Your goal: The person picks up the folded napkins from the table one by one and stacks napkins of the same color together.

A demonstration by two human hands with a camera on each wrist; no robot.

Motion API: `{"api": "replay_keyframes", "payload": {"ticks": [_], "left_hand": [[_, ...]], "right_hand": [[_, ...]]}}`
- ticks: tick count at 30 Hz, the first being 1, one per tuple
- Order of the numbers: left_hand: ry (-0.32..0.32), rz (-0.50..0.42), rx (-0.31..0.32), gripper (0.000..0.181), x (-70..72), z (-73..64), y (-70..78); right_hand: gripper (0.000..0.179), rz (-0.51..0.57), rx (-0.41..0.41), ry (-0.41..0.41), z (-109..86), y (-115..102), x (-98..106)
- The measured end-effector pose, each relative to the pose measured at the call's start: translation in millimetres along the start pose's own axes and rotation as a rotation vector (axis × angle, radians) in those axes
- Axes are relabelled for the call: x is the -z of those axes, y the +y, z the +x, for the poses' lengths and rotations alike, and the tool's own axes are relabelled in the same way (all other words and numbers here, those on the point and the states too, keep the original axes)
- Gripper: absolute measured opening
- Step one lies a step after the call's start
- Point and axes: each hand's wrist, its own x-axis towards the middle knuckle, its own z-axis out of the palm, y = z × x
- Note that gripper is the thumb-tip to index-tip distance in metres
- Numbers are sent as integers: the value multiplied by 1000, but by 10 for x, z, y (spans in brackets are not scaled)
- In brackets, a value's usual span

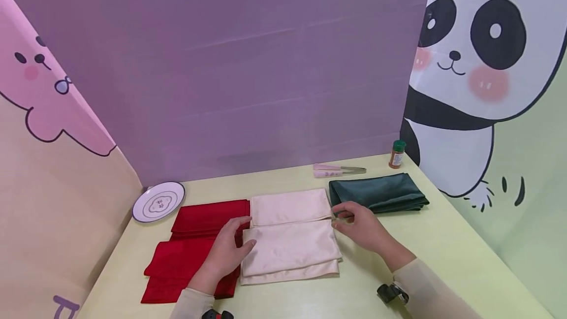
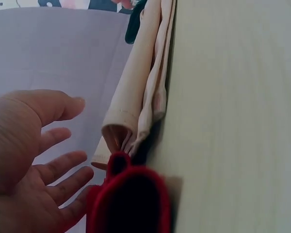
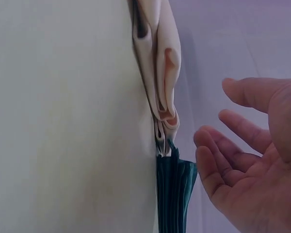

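A cream satin cloth (image 1: 290,247), folded in layers, lies on the table between my two hands. My left hand (image 1: 226,250) hovers at its left edge, over a folded red cloth (image 1: 190,260); the left wrist view shows the fingers spread and holding nothing. On the other side, my right hand (image 1: 361,225) is at the cream cloth's upper right edge, close to a folded dark green cloth (image 1: 381,192). Its fingers bend slightly, and in the right wrist view the palm (image 3: 262,179) is bare, apart from the cloth folds.
A white plate (image 1: 158,202) with a dark rim stands at the far left. Pink-handled tongs (image 1: 338,170) lie behind the cloths. A green-capped spice jar (image 1: 396,154) stands at the back right corner, near the panda-printed wall. A purple wall (image 1: 266,73) bounds the table's rear.
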Motion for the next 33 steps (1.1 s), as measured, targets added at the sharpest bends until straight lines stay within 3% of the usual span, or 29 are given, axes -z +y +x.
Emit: {"api": "replay_keyframes", "payload": {"ticks": [16,33], "left_hand": [[-64,2,70,43,53,-11,-105],[-72,63,53,35,25,-30,-99]], "right_hand": [[29,38,120,-214,-72,-13,16],[37,-27,120,-290,-75,47,5]]}}
